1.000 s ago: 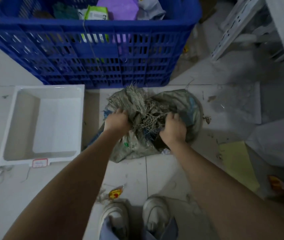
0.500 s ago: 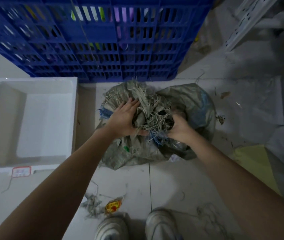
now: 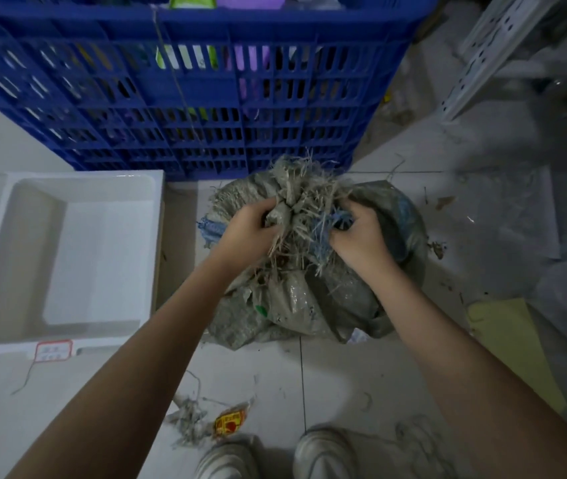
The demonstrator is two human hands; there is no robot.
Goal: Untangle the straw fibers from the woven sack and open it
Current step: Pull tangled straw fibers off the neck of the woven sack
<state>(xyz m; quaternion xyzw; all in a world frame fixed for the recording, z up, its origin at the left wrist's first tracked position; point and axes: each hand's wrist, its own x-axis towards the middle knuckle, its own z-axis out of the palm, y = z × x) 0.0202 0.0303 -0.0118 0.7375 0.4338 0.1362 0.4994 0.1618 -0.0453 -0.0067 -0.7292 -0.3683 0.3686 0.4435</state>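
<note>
A dirty grey woven sack [image 3: 295, 305] stands bunched on the tiled floor in front of my feet. Its gathered top is a tangle of frayed straw-coloured and blue fibers [image 3: 306, 216]. My left hand [image 3: 245, 233] grips the left side of that tangled top, fingers curled into the cloth. My right hand [image 3: 358, 236] clutches the right side, fingers buried among the blue fibers. The sack's mouth is hidden under the knot of fibers.
A large blue slatted crate [image 3: 188, 84] with items inside stands just behind the sack. A white plastic tray [image 3: 64, 261] lies to the left. A yellow sheet [image 3: 506, 337] lies at right, a white perforated frame [image 3: 503, 46] at top right. Loose fiber scraps and a wrapper [image 3: 230, 421] lie near my shoes.
Both hands have shifted on the sack's tangled top and pulled it up and slightly apart. The head camera moved, so the crate's upper rim shows again.
</note>
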